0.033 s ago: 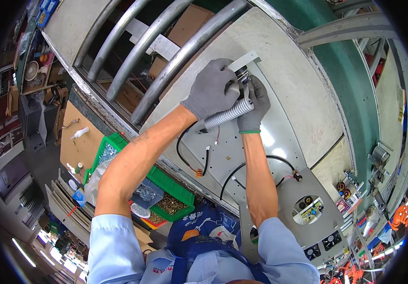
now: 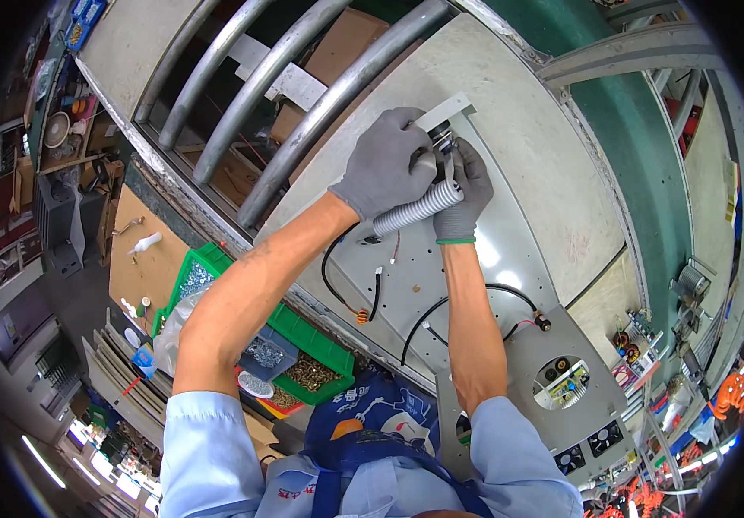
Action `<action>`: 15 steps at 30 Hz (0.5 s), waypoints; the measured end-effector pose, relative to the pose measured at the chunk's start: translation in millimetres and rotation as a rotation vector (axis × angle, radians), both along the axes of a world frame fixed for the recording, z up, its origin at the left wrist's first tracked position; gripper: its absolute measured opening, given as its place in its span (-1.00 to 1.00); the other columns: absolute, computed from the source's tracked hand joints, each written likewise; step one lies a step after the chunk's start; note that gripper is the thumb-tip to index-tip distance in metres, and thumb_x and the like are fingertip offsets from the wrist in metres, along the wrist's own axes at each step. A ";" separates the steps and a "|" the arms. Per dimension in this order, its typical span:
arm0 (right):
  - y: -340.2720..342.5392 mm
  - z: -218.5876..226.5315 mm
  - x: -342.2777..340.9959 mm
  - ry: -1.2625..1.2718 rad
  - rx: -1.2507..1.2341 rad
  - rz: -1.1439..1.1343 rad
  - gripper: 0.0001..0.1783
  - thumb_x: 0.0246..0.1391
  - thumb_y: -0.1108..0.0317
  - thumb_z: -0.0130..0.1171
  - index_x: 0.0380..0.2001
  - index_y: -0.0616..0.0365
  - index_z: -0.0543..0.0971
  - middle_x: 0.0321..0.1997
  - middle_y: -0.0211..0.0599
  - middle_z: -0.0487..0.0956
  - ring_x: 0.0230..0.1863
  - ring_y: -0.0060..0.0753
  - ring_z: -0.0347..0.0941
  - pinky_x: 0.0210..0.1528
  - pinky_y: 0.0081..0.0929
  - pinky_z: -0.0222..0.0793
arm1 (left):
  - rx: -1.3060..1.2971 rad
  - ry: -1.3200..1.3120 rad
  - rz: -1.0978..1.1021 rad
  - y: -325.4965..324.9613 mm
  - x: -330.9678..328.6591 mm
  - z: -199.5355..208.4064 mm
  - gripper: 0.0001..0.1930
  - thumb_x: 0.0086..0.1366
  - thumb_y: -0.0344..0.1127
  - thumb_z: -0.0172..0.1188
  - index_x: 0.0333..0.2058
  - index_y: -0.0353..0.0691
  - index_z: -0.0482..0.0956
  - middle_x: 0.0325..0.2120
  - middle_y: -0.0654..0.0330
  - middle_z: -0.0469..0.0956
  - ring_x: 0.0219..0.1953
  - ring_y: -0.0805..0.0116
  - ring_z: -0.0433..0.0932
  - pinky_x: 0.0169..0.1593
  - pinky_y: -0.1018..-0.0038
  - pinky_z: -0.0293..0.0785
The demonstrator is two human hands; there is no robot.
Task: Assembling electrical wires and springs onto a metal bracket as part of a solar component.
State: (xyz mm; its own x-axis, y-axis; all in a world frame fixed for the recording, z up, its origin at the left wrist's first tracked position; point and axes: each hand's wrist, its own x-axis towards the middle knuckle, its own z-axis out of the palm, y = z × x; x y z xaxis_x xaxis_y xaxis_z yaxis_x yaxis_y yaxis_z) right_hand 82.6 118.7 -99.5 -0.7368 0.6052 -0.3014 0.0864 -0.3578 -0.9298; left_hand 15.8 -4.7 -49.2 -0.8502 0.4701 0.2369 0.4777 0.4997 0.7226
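While both hands (image 2: 385,164) (image 2: 471,197) pinch a fitting (image 2: 443,138), the ribbed hose (image 2: 417,211) slants up rightward.

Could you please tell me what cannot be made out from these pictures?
All in the head view:
- Small dark-and-silver part: its full shape, partly covered by the left grey-gloved hand and the right grey-gloved hand, and too small.
- Thin black cable: its run behind the bare right forearm.
- Green plastic bin: partly hidden by the bare left forearm.
- Orange-red items: too small to identify.
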 end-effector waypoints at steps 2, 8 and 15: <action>5.2 -2.2 2.8 -0.019 -0.019 0.011 -0.75 0.23 0.51 0.17 -0.06 0.38 0.62 -0.18 -0.25 0.67 -0.25 -0.55 0.56 -0.18 -0.60 0.51 | -0.006 -0.006 -0.006 1.3 2.9 0.1 -0.79 0.02 -0.31 0.15 -0.40 -0.31 0.62 -0.09 -0.15 0.54 -0.05 -0.10 0.53 0.02 0.15 0.52; 15.7 -1.9 3.6 -0.125 0.055 0.043 -0.72 0.24 0.38 0.23 -0.10 0.40 0.64 -0.21 -0.21 0.68 -0.28 -0.53 0.58 -0.21 -0.57 0.51 | -0.038 -0.037 -0.027 3.6 6.3 0.0 -0.78 0.01 -0.33 0.17 -0.35 -0.29 0.61 -0.05 -0.18 0.52 -0.03 -0.10 0.52 0.04 0.15 0.49; 17.0 13.7 1.5 -0.121 -0.170 0.071 -0.70 0.27 0.32 0.21 -0.08 0.34 0.66 -0.39 -0.37 0.62 -0.48 -0.66 0.44 -0.44 -0.62 0.39 | -0.041 -0.040 -0.021 3.7 7.4 1.0 -0.78 0.01 -0.33 0.17 -0.36 -0.30 0.61 -0.05 -0.17 0.51 -0.05 -0.10 0.53 0.03 0.15 0.49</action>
